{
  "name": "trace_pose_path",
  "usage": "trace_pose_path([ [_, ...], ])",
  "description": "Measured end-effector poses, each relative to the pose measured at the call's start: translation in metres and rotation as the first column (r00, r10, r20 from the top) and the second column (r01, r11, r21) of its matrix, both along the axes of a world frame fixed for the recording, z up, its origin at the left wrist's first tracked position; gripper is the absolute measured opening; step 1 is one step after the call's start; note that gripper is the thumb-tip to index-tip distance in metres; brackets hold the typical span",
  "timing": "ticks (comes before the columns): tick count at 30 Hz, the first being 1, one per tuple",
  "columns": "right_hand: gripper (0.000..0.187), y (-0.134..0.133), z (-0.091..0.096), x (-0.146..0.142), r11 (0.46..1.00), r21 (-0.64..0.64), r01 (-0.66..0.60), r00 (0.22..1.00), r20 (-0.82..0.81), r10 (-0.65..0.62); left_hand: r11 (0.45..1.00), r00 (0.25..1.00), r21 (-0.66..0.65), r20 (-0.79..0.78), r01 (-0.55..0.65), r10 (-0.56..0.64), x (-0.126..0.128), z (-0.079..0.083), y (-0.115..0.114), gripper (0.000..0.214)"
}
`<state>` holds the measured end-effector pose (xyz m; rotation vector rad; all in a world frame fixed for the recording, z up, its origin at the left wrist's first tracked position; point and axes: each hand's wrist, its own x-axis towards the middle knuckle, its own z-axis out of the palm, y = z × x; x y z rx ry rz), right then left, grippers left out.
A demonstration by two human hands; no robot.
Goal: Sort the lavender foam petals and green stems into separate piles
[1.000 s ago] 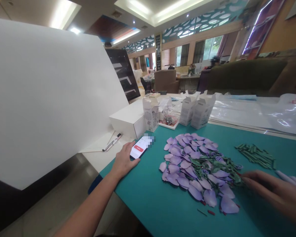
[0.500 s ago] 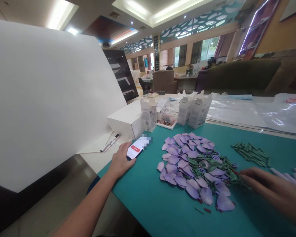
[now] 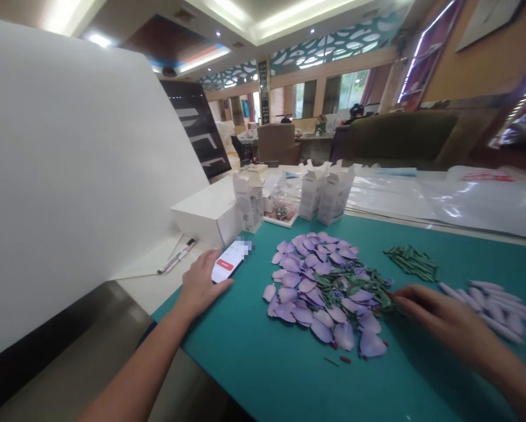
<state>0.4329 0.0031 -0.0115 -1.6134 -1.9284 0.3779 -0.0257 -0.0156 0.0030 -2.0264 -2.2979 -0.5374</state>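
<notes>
On the left, my left hand (image 3: 204,281) grips the near end of a smartphone (image 3: 228,261), thumb along one side and fingers along the other. The phone lies on the green mat with its screen lit. My right hand (image 3: 425,308) is closed in a pinch at the right edge of a pile, with a small red piece (image 3: 390,294) at its fingertips. Pale purple petals (image 3: 289,280) make up most of that pile. Green leaf-like parts (image 3: 355,282) are mixed in at its right side. A short red stick (image 3: 345,359) and a thin pin-like piece (image 3: 331,361) lie in front.
Green sticks (image 3: 412,262) and pale purple cone-like pieces (image 3: 494,308) lie to the right on the mat (image 3: 267,375). Behind stand white cartons (image 3: 249,202) and a white box (image 3: 205,211). Pens (image 3: 176,256) lie left of the phone. A large white panel (image 3: 78,176) rises at the left.
The view has turned to the right, so the purple cone-like pieces show more fully. My left hand stays at the phone, and my right hand stays pinched at the pile's edge.
</notes>
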Motion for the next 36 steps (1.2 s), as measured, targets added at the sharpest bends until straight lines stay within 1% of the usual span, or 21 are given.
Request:
trace_pose_path([
  [2, 0.037, 0.000, 0.002, -0.001, 0.995, -0.086, -0.054, 0.999, -0.009, 0.054, 0.995, 0.999, 0.091, 0.001, 0.050, -0.050, 0.008, 0.008, 0.010, 0.061],
  [4, 0.033, 0.001, 0.002, -0.002, 0.996, -0.074, -0.054, 0.999, 0.002, 0.054, 0.973, 0.989, 0.184, 0.023, 0.142, -0.149, 0.022, 0.019, 0.022, 0.051],
  [6, 0.029, 0.002, 0.000, -0.003, 0.999, -0.032, -0.039, 0.999, 0.030, 0.040, 0.939, 0.961, 0.233, 0.055, 0.252, -0.272, 0.044, 0.032, 0.032, 0.045],
  [10, 0.025, 0.005, -0.009, -0.003, 0.997, 0.065, -0.040, 0.996, 0.083, 0.035, 0.865, 0.861, 0.212, 0.143, 0.456, -0.489, 0.100, 0.061, 0.042, 0.037],
  [13, 0.026, 0.007, -0.014, -0.003, 0.992, 0.111, -0.059, 0.993, 0.111, 0.047, 0.804, 0.780, 0.186, 0.199, 0.565, -0.594, 0.141, 0.071, 0.045, 0.032],
  [15, 0.027, 0.007, -0.015, -0.004, 0.989, 0.122, -0.083, 0.989, 0.134, 0.067, 0.756, 0.723, 0.157, 0.222, 0.636, -0.654, 0.165, 0.070, 0.047, 0.028],
  [18, 0.027, 0.006, -0.016, -0.011, 0.981, 0.142, -0.129, 0.974, 0.205, 0.098, 0.689, 0.658, 0.095, 0.228, 0.719, -0.718, 0.191, 0.058, 0.051, 0.026],
  [19, 0.027, 0.006, -0.016, -0.013, 0.979, 0.151, -0.140, 0.966, 0.236, 0.102, 0.675, 0.646, 0.073, 0.230, 0.734, -0.728, 0.196, 0.053, 0.052, 0.026],
  [21, 0.027, 0.004, -0.016, -0.019, 0.973, 0.166, -0.161, 0.951, 0.289, 0.108, 0.666, 0.638, 0.039, 0.247, 0.745, -0.729, 0.203, 0.042, 0.054, 0.026],
  [24, 0.026, 0.003, -0.014, -0.024, 0.969, 0.171, -0.180, 0.942, 0.315, 0.120, 0.687, 0.652, 0.014, 0.299, 0.727, -0.696, 0.202, 0.031, 0.056, 0.026],
  [27, 0.024, 0.002, -0.010, -0.025, 0.971, 0.155, -0.182, 0.950, 0.283, 0.133, 0.703, 0.654, 0.010, 0.356, 0.711, -0.667, 0.197, 0.025, 0.059, 0.027],
  [29, 0.023, 0.000, -0.007, -0.024, 0.971, 0.129, -0.199, 0.954, 0.252, 0.162, 0.702, 0.642, 0.016, 0.392, 0.712, -0.659, 0.194, 0.022, 0.062, 0.028],
  [32, 0.020, -0.003, -0.001, -0.026, 0.964, 0.059, -0.261, 0.948, 0.202, 0.244, 0.677, 0.604, 0.025, 0.430, 0.735, -0.671, 0.193, 0.019, 0.065, 0.028],
  [36, 0.017, -0.012, 0.011, -0.032, 0.932, -0.054, -0.359, 0.920, 0.149, 0.363, 0.646, 0.573, 0.021, 0.440, 0.763, -0.692, 0.193, 0.018, 0.067, 0.025],
])
